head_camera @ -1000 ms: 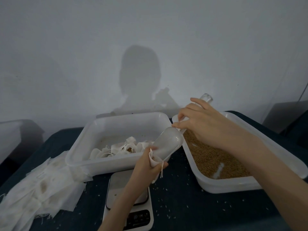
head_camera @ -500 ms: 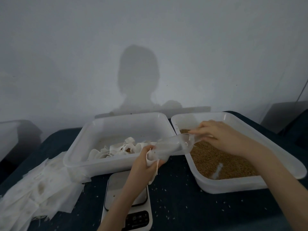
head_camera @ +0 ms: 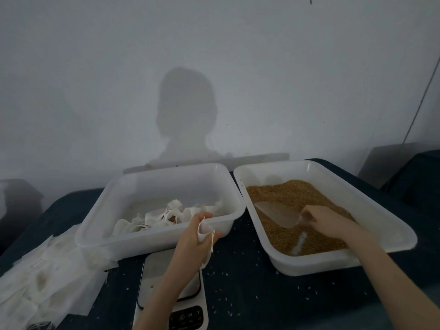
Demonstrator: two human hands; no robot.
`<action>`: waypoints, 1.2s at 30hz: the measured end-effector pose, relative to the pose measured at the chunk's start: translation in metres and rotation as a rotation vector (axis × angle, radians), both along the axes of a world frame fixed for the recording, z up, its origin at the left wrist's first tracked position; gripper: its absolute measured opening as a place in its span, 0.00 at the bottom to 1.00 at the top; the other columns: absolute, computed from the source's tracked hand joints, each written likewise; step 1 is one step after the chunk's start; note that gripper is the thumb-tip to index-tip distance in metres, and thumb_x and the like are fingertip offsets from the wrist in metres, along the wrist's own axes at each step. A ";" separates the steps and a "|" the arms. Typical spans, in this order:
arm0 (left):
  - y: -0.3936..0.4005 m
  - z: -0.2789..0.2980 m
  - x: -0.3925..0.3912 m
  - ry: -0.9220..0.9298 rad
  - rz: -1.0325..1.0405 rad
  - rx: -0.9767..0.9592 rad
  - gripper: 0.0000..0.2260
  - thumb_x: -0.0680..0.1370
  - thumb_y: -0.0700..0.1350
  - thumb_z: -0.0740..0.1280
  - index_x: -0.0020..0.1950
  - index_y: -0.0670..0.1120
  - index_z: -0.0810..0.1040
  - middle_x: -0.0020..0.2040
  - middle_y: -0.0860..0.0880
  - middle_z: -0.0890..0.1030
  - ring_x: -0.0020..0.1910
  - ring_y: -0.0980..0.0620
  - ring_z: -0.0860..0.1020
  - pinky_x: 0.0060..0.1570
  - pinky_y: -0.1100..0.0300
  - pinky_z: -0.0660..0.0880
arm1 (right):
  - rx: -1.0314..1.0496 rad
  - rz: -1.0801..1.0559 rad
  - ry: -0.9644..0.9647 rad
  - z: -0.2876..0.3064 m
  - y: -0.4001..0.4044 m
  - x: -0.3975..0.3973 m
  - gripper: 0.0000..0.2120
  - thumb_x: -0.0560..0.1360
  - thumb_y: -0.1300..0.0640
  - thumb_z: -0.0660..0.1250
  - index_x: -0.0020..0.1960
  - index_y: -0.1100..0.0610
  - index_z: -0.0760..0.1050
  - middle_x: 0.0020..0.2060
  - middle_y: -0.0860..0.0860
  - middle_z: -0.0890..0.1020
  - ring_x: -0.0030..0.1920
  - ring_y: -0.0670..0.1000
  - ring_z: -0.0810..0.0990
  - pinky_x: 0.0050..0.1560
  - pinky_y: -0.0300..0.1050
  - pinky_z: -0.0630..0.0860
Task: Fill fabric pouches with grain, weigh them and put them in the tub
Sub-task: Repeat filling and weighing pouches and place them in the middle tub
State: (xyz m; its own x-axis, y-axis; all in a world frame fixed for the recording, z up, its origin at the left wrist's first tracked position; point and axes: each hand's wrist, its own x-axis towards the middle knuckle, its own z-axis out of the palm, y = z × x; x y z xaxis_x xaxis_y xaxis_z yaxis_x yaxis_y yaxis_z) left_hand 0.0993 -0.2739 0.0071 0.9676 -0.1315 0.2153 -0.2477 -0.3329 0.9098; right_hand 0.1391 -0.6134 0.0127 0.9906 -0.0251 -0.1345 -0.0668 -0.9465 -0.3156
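Closest in, just beneath the left wrist, sits the white digital kitchen scale [head_camera: 170,291] with its steel platform, waiting for a weigh-in, and loose grains speckle the dark blue tablecloth [head_camera: 250,294] around it. Up from there, the left hand [head_camera: 194,236] pinches the small white fabric drawstring pouch [head_camera: 203,231], fingers and thumb curled round its gathered neck, strings dangling below the fist. That pouch reads as light, limp and floppy; my call is the neck is the place to hold it, mouth kept spread, since the cloth gives no shape of its own. Off to the left of that hand lies a loose heap of empty white fabric pouches [head_camera: 40,279]. Just beyond the knuckles stands the white plastic tub [head_camera: 152,239] with filled pouches [head_camera: 166,216] bunched inside. Over to the right, the right hand [head_camera: 331,221] grips the handle end of the clear plastic scoop [head_camera: 278,214], fingers wrapped on it, the blade lying low in the golden-brown grain [head_camera: 295,201]. The scoop looks stiff and smooth, so probably slick; the grain will pour and scatter easily. It fills the white plastic tray [head_camera: 381,222] under that hand. Farthest off, a plain grey wall [head_camera: 214,67].
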 end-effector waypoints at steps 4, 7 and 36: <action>0.001 0.000 0.000 -0.002 -0.003 -0.001 0.13 0.77 0.43 0.68 0.54 0.61 0.71 0.40 0.49 0.79 0.29 0.62 0.76 0.28 0.68 0.73 | -0.131 0.037 0.124 -0.005 0.004 0.004 0.13 0.80 0.55 0.61 0.64 0.55 0.71 0.59 0.52 0.76 0.55 0.51 0.76 0.55 0.44 0.74; 0.003 -0.001 0.000 -0.011 0.001 0.010 0.12 0.78 0.43 0.67 0.54 0.60 0.72 0.40 0.49 0.80 0.30 0.62 0.77 0.28 0.69 0.72 | -0.212 0.069 0.158 -0.004 0.008 0.005 0.13 0.81 0.56 0.59 0.65 0.56 0.69 0.59 0.55 0.76 0.55 0.53 0.76 0.56 0.47 0.74; 0.108 -0.050 0.010 -0.088 0.058 0.484 0.18 0.76 0.35 0.64 0.41 0.60 0.78 0.42 0.64 0.77 0.40 0.70 0.75 0.41 0.78 0.69 | 0.455 0.123 -0.465 -0.083 0.232 -0.015 0.07 0.78 0.57 0.64 0.51 0.50 0.81 0.42 0.44 0.82 0.40 0.41 0.78 0.39 0.34 0.74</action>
State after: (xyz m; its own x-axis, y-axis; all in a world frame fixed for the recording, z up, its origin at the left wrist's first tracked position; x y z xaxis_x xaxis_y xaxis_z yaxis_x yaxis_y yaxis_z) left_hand 0.1089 -0.1663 -0.0428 0.9572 -0.1830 0.2244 -0.2853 -0.7276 0.6238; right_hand 0.1242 -0.3809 -0.0703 0.9400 0.0502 0.3373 0.2729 -0.7040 -0.6557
